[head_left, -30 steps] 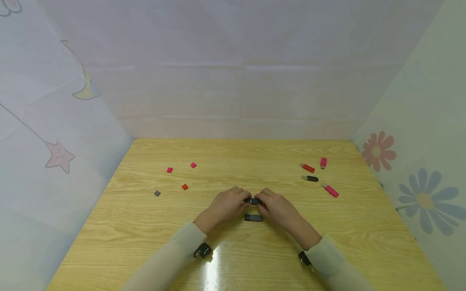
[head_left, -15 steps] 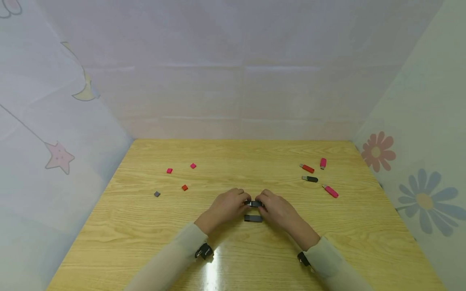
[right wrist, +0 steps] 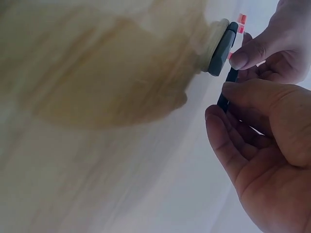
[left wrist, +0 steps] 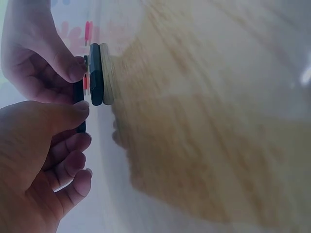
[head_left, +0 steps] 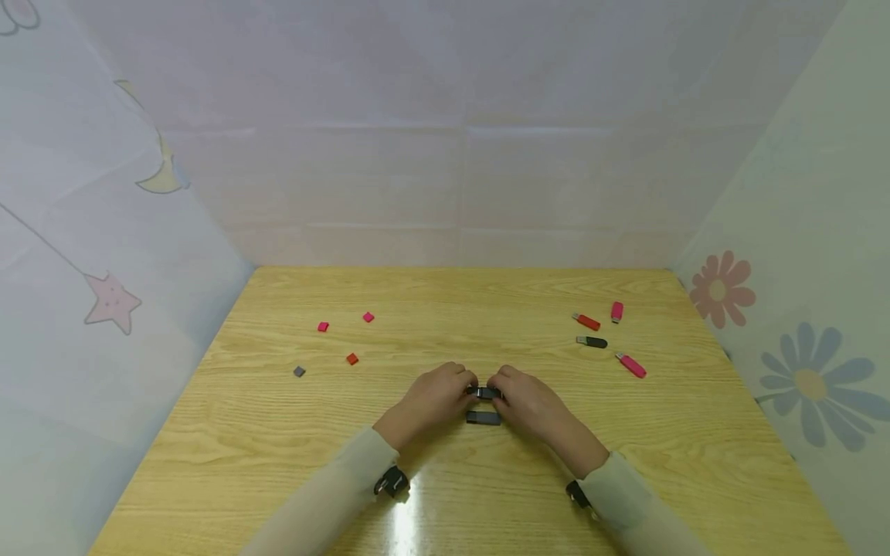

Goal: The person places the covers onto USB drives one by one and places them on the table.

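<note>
Both hands meet at the middle of the table over one black USB flash drive. My left hand pinches its left end between thumb and fingers. The right end is pinched by my right hand. In the right wrist view the thumbs sit close together along the held drive, and fingers hide much of it. Just nearer to me, a dark grey capped USB flash drive lies on the table, parallel to the held one. The left wrist view shows this lying drive beside the fingertips.
At the left lie two pink caps, a red cap and a grey cap. Uncapped flash drives lie at the right: a red one, a black one and two pink ones. Patterned sheets surround the wooden table.
The hands and the held flash drive have come slightly toward me, closer to the grey drive lying on the table. Both hands keep their pinch. The other pieces stay in place.
</note>
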Action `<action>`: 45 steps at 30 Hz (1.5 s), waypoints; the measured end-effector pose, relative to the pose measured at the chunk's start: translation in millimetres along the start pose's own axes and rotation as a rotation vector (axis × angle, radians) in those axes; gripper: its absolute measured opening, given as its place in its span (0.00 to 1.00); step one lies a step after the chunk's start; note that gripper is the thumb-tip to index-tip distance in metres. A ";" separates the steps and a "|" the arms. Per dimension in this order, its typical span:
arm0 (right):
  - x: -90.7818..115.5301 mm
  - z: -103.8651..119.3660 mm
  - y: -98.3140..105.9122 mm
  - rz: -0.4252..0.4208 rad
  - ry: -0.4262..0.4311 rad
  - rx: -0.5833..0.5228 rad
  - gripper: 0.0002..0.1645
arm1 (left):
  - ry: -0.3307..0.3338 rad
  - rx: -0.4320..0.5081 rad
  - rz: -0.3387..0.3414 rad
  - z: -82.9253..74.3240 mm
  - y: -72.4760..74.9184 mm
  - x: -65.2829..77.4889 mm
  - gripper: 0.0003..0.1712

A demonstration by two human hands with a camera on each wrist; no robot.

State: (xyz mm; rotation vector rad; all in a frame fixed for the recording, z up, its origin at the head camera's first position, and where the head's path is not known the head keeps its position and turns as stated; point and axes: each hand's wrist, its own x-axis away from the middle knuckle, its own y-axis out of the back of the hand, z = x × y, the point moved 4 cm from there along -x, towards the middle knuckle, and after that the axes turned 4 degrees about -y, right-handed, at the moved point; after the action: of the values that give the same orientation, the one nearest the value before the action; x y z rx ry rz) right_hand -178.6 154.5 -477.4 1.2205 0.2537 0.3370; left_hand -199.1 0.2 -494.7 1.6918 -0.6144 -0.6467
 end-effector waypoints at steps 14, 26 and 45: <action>-1.9 2.4 -3.5 0.013 0.069 0.042 0.08 | 0.012 0.004 0.010 0.7 -0.2 3.8 0.12; -2.2 4.2 -2.7 0.008 0.086 0.064 0.07 | 0.009 -0.003 0.013 4.0 -6.6 2.0 0.11; -5.7 3.9 -5.6 0.026 0.033 0.042 0.05 | 0.011 0.009 0.007 2.8 -4.2 1.4 0.10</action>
State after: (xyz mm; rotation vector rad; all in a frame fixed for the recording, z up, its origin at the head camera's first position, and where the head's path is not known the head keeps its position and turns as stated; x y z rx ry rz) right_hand -181.8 147.2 -481.3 1.2615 0.2748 0.3762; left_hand -199.8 -1.8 -499.5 1.6994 -0.6159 -0.6304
